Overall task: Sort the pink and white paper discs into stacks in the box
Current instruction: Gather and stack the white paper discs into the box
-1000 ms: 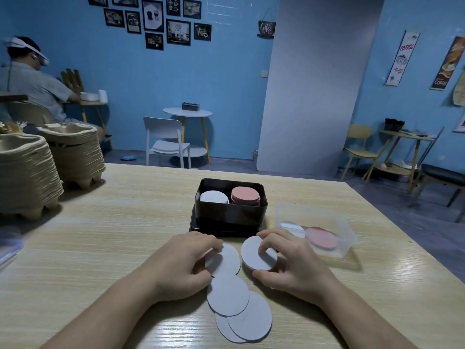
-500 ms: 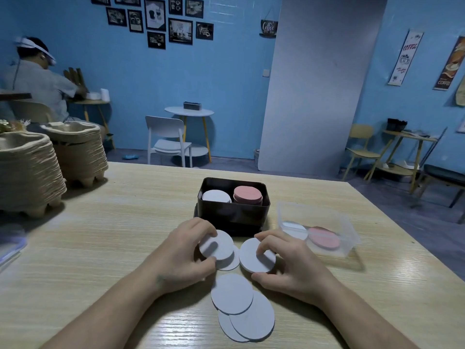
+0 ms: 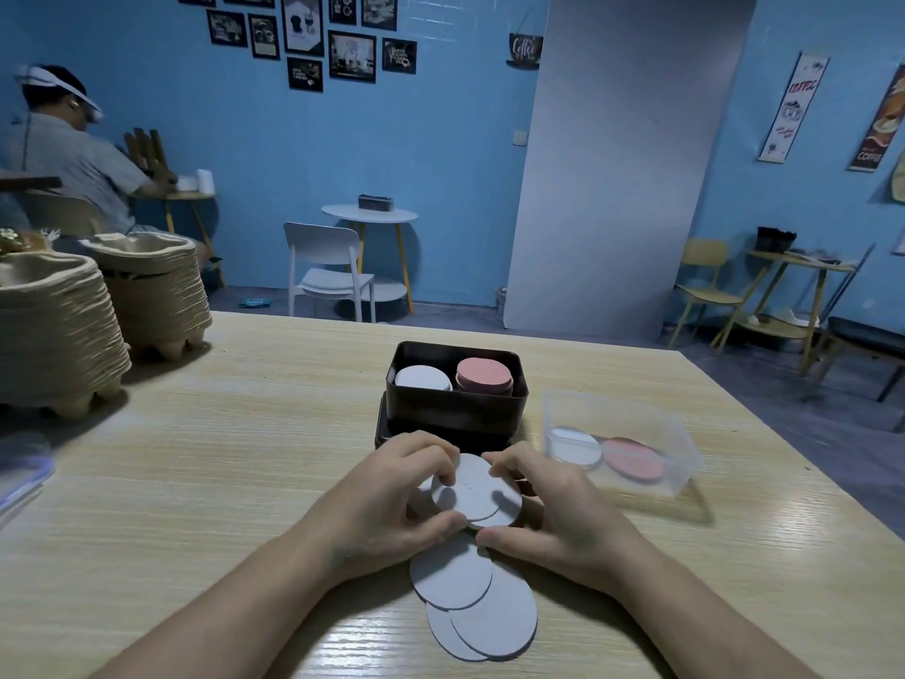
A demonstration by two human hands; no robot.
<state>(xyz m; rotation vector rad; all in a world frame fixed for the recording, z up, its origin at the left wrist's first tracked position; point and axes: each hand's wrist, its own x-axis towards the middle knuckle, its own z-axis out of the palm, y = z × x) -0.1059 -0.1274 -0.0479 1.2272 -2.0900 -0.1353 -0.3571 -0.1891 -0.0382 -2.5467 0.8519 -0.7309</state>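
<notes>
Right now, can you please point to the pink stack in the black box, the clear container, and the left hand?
pink stack [image 3: 484, 373], head view, on its top disc.
clear container [image 3: 683, 445], head view, on its right wall.
left hand [image 3: 392, 497], head view, on its back.

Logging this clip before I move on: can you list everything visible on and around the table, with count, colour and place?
black rectangular box: one, table centre, on a black lid
white paper disc stack: one, box left side
pink paper disc stack: one, box right side
clear plastic container: one, right of the box, holding one white and one pink disc
loose white paper discs: three showing, overlapped, near table edge
gathered white discs: a few, exact count unclear, between the hands
stacked beige pulp trays: two piles, table far left
light wooden table: one
seated person: one, background left
left hand: grip on gathered discs
right hand: grip on gathered discs
</notes>
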